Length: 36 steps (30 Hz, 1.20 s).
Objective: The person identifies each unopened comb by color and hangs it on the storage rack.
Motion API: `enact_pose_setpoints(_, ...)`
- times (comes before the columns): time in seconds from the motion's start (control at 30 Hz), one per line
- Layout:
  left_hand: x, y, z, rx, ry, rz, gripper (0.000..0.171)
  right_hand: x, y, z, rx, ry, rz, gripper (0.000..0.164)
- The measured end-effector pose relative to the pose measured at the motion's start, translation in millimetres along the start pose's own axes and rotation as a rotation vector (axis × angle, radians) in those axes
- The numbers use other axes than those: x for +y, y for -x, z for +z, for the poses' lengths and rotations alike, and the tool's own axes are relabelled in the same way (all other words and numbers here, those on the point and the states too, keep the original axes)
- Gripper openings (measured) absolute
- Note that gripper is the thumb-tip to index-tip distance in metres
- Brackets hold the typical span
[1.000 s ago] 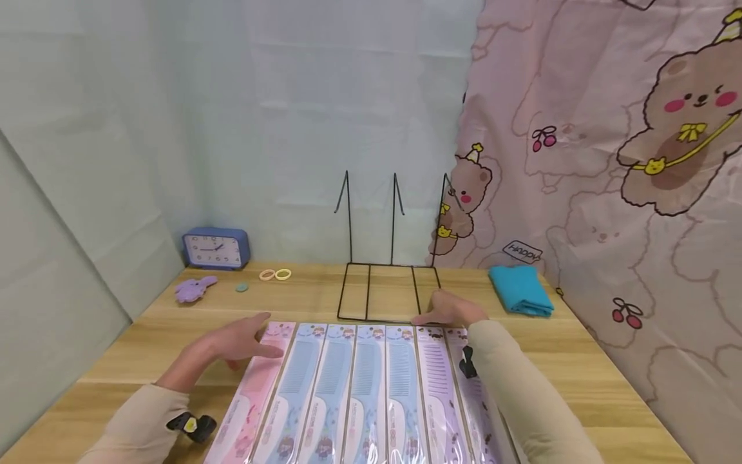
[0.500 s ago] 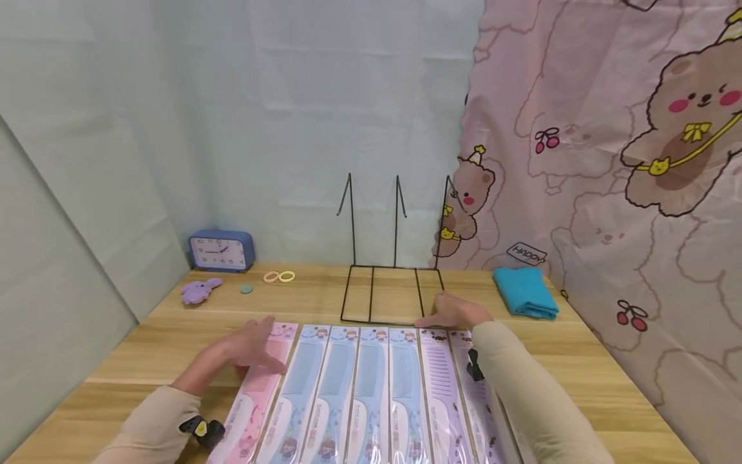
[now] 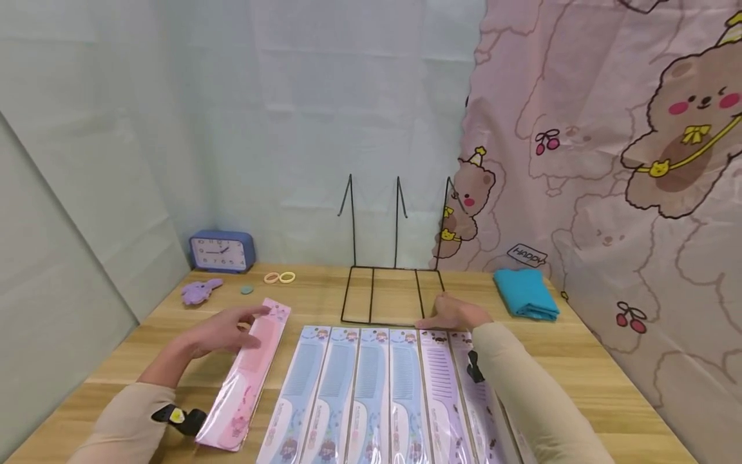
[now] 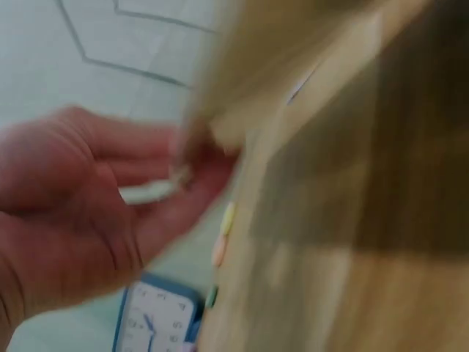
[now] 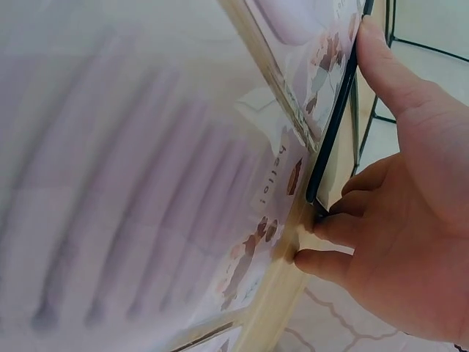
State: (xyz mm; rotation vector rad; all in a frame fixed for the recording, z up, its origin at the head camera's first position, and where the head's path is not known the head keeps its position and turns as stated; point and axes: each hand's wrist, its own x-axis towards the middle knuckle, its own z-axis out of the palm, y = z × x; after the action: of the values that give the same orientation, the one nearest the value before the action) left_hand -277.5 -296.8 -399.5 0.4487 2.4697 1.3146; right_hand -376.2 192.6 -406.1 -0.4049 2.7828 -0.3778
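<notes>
The left hand (image 3: 224, 330) pinches the pink packaged comb (image 3: 249, 380), its upper end raised off the surface (image 3: 585, 393), left of the row of blue and purple packaged combs (image 3: 371, 393). The right hand (image 3: 455, 313), loosely extended, touches the black wire rack's (image 3: 397, 268) front corner.

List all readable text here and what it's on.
"HAPPY": pink curtain, head view
"hello!": purple comb package, right wrist view
"4", "5", "6": dial of the blue clock, in the left wrist view; some of its other numerals are too soft to quote
Blue comb packages and pink comb package: print visible, too small to read reliably
</notes>
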Motion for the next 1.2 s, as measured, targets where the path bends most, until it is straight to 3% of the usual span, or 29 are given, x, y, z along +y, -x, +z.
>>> enact_pose_setpoints(0.17, 8.7, 6.2, -18.0, 0.025, 0.063, 0.173, 0.079, 2, -4, 1, -0.006, 0.015, -0.016, 0.059)
enact_pose_setpoints(0.3, 32.8, 5.6, -21.8, 0.090, 0.078, 0.309, 0.078, 3, -5, 0, -0.009, 0.035, -0.020, 0.063)
enact_pose_setpoints(0.53, 94.9, -10.5, -6.5, 0.113, 0.204, 0.493, 0.080, 2, -2, -1, -0.015, 0.054, 0.001, 0.061)
enact_pose_setpoints(0.67, 118.1, -19.5, 3.5, 0.114, 0.252, 0.562, 0.080, 0, -2, -1, -0.022, 0.055, 0.002, 0.060)
enact_pose_setpoints(0.8, 127.3, -29.7, 10.0, 0.081, 0.293, 0.584, 0.080, -2, -4, 1, -0.027, 0.037, 0.001, 0.061)
enact_pose_setpoints(0.93, 126.3, -38.7, 13.9, 0.057, 0.328, 0.581, 0.081, -5, -3, 1, -0.026, 0.023, 0.006, 0.061)
enact_pose_setpoints(1.2, 124.6, -57.3, 18.4, 0.086, 0.365, 0.531, 0.081, -2, -4, -1, -0.028, 0.029, 0.015, 0.064)
